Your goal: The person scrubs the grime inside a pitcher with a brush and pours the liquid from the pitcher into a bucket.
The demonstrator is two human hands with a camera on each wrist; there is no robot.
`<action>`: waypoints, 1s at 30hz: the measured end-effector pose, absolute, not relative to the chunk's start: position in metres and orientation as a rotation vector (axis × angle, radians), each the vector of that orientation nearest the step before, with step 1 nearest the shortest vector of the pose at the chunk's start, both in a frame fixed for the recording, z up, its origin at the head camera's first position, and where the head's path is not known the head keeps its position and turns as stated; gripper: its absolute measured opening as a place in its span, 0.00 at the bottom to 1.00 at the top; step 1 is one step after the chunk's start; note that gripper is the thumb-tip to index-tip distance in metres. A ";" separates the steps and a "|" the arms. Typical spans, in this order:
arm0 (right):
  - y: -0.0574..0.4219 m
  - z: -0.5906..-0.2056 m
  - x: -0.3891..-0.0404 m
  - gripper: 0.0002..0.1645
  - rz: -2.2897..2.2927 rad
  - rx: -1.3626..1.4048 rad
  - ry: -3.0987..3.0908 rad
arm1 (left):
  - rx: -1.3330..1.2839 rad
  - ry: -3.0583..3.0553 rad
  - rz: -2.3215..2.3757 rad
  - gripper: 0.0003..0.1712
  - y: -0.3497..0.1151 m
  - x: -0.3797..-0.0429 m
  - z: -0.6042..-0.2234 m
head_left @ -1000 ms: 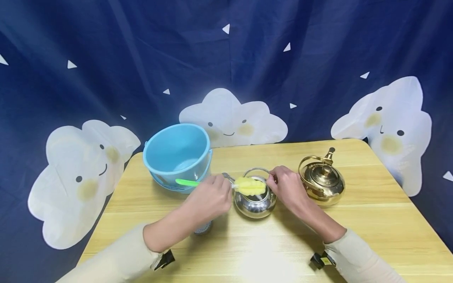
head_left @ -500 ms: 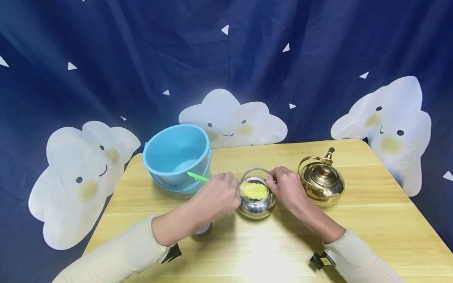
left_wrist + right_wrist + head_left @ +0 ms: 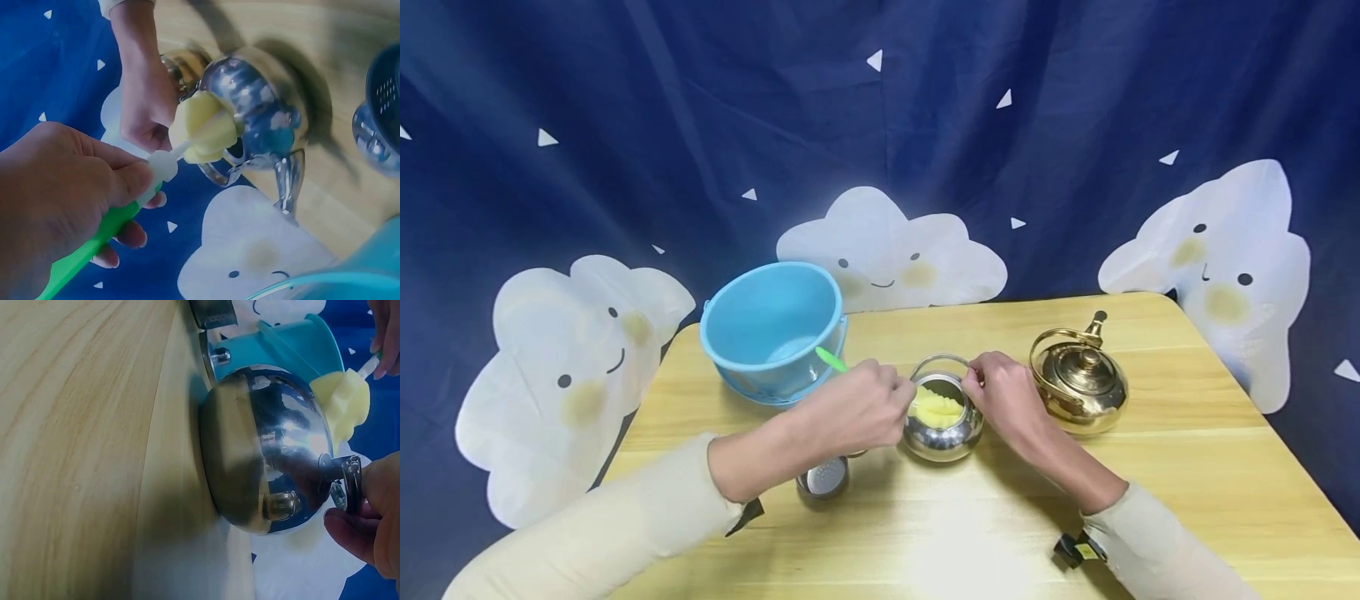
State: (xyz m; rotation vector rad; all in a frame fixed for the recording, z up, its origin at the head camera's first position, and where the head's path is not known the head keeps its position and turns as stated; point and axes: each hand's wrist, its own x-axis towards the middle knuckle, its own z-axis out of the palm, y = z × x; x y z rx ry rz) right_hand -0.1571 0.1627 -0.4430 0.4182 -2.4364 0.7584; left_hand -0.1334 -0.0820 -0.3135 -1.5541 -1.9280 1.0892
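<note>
My left hand (image 3: pixel 857 407) grips the green handle (image 3: pixel 94 240) of a sponge brush, thumb and fingertips near its white collar. The brush's yellow sponge head (image 3: pixel 937 410) sits at the mouth of a silver kettle (image 3: pixel 943 447), partly down inside the rim. The kettle has no lid on and stands on the table, its spout (image 3: pixel 289 181) on the left side. My right hand (image 3: pixel 1006 398) holds the base of the kettle's arched handle (image 3: pixel 351 481) on the right, fingers curled in. In the right wrist view the shiny body fills the middle.
A blue bucket (image 3: pixel 722 354) stands at the back left. The gold kettle (image 3: pixel 1092 392), lid on, is close to my right wrist. A perforated metal piece (image 3: pixel 824 478) lies below my left forearm. All rest on a wooden table (image 3: pixel 1195 467) before a blue curtain (image 3: pixel 940 125).
My left hand has moved right and tilted the brush, so its sponge head drops from above the kettle mouth partly into it. My right hand keeps its grip on the handle.
</note>
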 end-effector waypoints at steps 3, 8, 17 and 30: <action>0.162 -0.441 -0.157 0.04 0.758 0.413 -2.447 | -1.547 -1.930 1.117 0.06 -0.078 -0.133 -0.308; 0.162 -0.440 -0.155 0.05 0.763 0.400 -2.459 | -1.492 -1.957 1.096 0.06 -0.074 -0.132 -0.303; 0.163 -0.440 -0.155 0.04 0.754 0.414 -2.457 | -1.378 -2.051 1.028 0.14 -0.073 -0.123 -0.307; 0.165 -0.441 -0.155 0.05 0.794 0.433 -2.464 | -1.241 -2.030 0.973 0.09 -0.071 -0.115 -0.332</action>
